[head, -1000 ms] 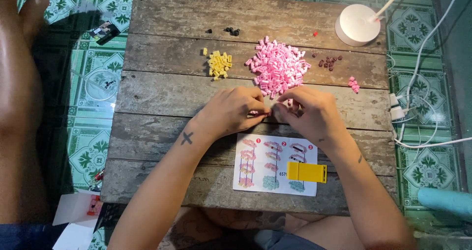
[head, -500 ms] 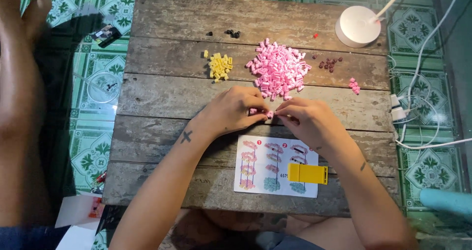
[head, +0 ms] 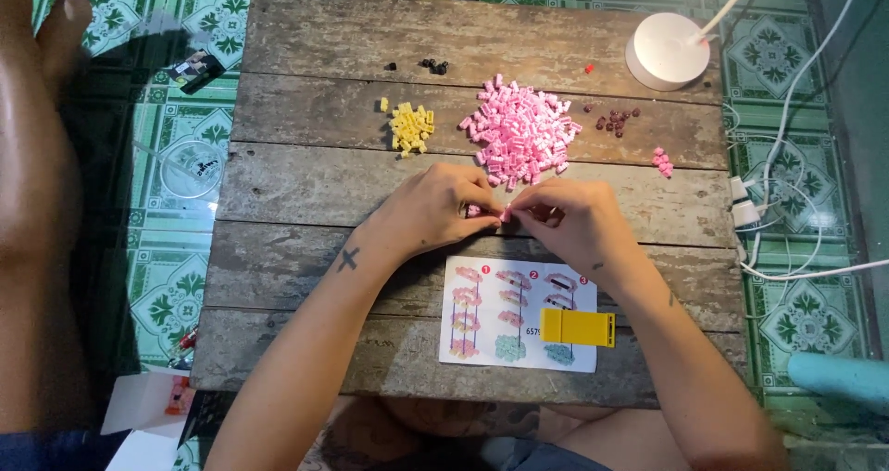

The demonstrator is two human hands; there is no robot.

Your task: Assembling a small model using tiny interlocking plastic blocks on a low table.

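My left hand (head: 435,210) and my right hand (head: 567,223) meet over the middle of a worn wooden table (head: 306,170). Both pinch small pink bricks (head: 501,213) between their fingertips, pressed together. Just beyond the hands lies a pile of pink bricks (head: 520,130). A smaller heap of yellow bricks (head: 411,126) sits to its left. Below the hands lies an instruction sheet (head: 491,323) with a yellow tool (head: 578,327) resting on it.
A white round lamp base (head: 668,50) stands at the back right. Dark red bits (head: 613,119), black bits (head: 431,65) and a few pink bricks (head: 661,161) lie scattered. White cables (head: 787,249) run along the right. Another person's leg (head: 37,202) is at the left.
Both hands have stayed together at the table's middle, working the small pink pieces; the fingers shifted slightly. Nothing else has moved.
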